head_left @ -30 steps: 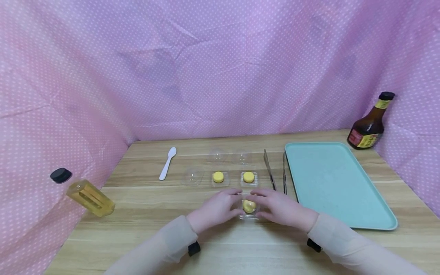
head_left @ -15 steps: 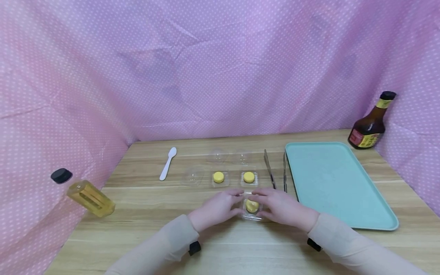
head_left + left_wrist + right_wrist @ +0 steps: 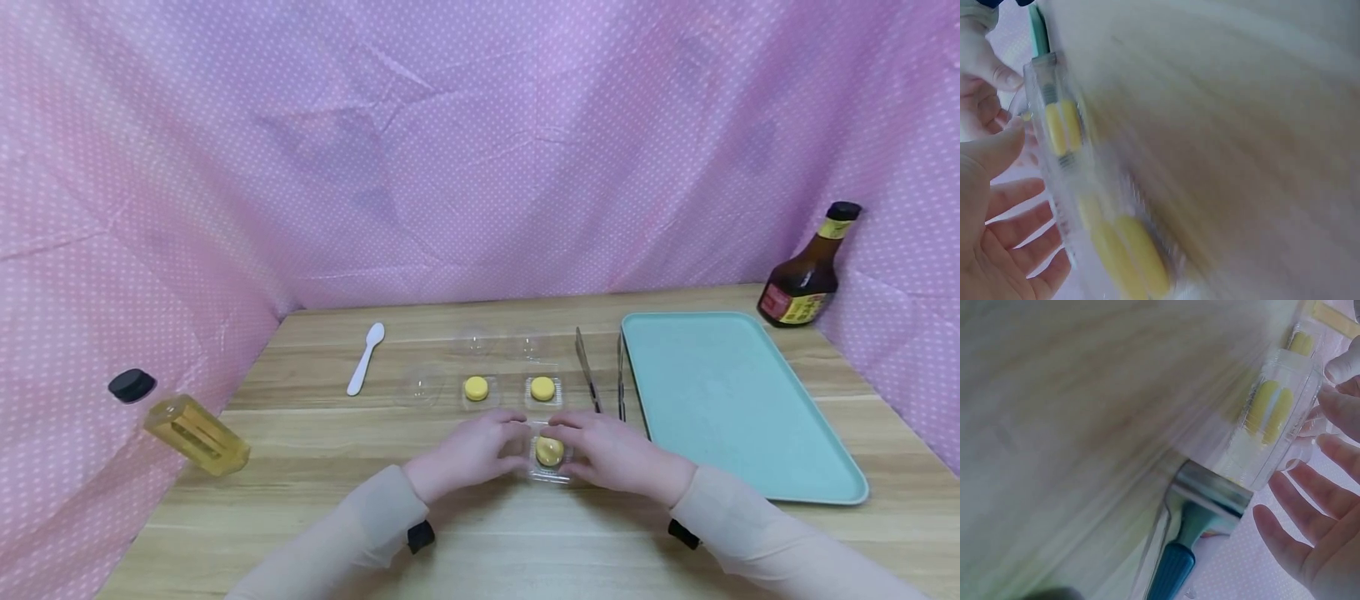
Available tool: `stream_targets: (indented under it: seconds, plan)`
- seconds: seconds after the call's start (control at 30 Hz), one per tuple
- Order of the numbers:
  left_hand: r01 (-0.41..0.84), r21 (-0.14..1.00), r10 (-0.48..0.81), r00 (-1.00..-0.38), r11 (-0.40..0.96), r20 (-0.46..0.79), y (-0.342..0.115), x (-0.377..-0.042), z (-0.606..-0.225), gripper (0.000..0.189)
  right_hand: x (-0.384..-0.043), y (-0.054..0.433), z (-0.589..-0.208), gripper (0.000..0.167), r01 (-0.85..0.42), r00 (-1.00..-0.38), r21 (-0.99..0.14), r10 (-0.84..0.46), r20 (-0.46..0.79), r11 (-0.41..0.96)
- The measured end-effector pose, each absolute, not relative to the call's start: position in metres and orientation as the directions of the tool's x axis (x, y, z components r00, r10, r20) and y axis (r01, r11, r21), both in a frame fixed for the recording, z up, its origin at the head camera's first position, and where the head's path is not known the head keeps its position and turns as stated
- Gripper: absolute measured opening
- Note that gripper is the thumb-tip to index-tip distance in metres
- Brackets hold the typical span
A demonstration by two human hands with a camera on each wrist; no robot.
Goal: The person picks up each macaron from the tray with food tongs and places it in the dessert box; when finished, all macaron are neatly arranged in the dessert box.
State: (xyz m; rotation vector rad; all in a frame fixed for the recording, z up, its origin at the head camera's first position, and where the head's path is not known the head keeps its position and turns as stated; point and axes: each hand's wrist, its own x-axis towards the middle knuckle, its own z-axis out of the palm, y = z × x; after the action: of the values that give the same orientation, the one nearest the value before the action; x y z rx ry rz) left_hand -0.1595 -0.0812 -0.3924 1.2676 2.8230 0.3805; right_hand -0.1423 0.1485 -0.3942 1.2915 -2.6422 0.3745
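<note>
In the head view a clear plastic box (image 3: 550, 475) holding a yellow macaron (image 3: 550, 452) sits on the table between my two hands, a clear dome over it. My left hand (image 3: 474, 454) is at its left side; the thumb (image 3: 1007, 145) lies by the box rim and the other fingers spread loosely. On the right side my right hand (image 3: 615, 450) reaches over the edge, fingers (image 3: 1291, 547) loosely extended beside the dome. Touch at the fingertips is hard to make out. Farther back, two more macarons, a left one (image 3: 476, 388) and a right one (image 3: 542, 388), sit in uncovered clear bases.
Several clear dome lids (image 3: 422, 387) lie behind and left of the macarons. A white spoon (image 3: 366, 360) is farther left. Metal tongs (image 3: 588, 371) lie right, beside a mint tray (image 3: 742, 408). A dark sauce bottle (image 3: 804, 279) stands back right, an amber-liquid bottle (image 3: 198, 435) left.
The near box with the macaron has shifted slightly to the right and turned a little between my hands. Both hands have stayed almost in place around it.
</note>
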Motion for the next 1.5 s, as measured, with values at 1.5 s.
stream_targets:
  seconds: [1.5]
  plan:
    - [0.519,0.27,0.486,-0.855,0.811,0.182,-0.22,-0.224,-0.388,0.069,-0.141,0.152,-0.392,0.051,-0.749,-0.662,-0.269,-0.697,0.276,0.605]
